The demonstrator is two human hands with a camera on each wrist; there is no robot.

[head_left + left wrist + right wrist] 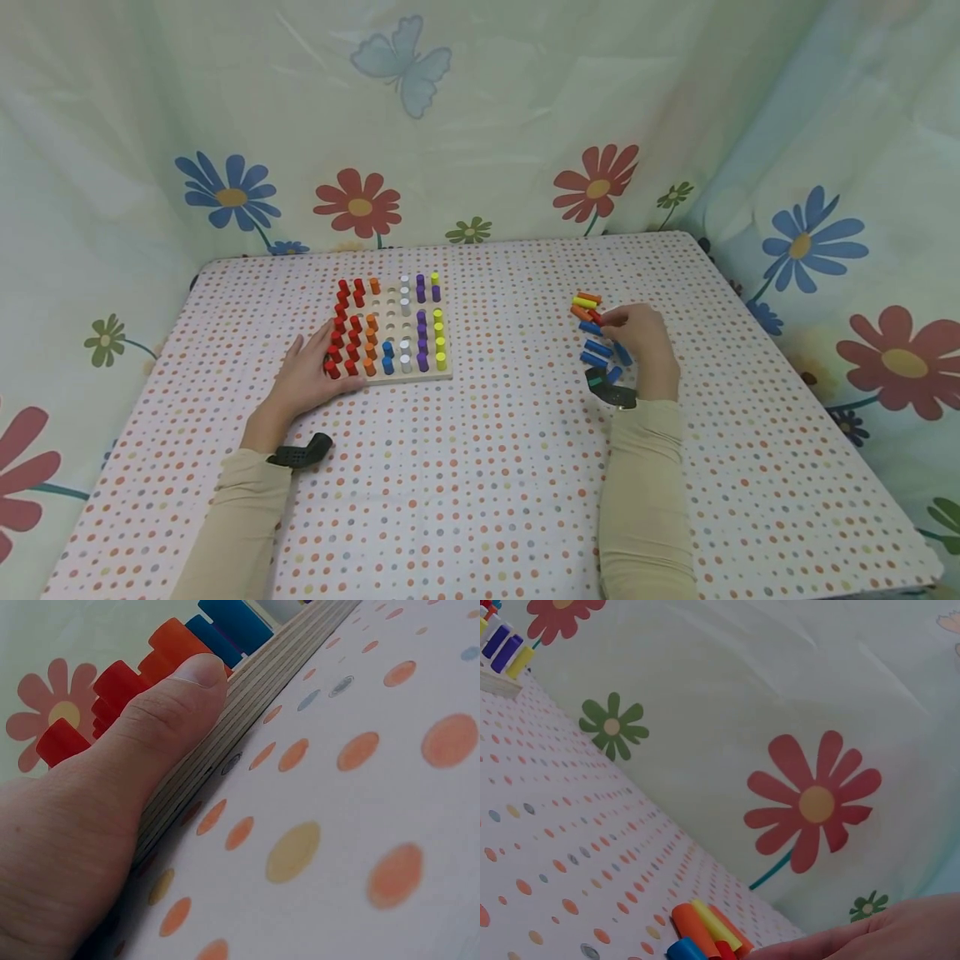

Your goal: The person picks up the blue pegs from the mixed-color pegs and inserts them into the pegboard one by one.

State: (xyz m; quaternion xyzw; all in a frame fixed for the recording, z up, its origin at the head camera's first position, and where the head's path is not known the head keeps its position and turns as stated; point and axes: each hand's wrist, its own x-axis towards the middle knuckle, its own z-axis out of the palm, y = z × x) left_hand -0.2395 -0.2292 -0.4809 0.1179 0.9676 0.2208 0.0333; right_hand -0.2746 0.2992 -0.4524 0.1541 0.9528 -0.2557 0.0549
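A wooden pegboard [397, 379] stands left of centre, with rows of upright red, orange, blue, white, purple and yellow pegs. My left hand [303, 375] rests against its near left corner. The fingers lie along the left side; the thumb [169, 705] stretches over the front edge, its tip beside an orange peg [180, 646]. My right hand [641, 333] reaches over loose pegs on the right, fingertips right at a red peg [595, 317]. I cannot tell whether they pinch it. Blue pegs [595, 359] lie under and beside this hand.
A dotted cloth [495, 467] covers the table. Yellow [584, 303] and orange [589, 297] pegs lie at the far end of the loose pile. Several holes show in the board's middle columns. A flowered curtain [495, 150] hangs behind the table and at both sides.
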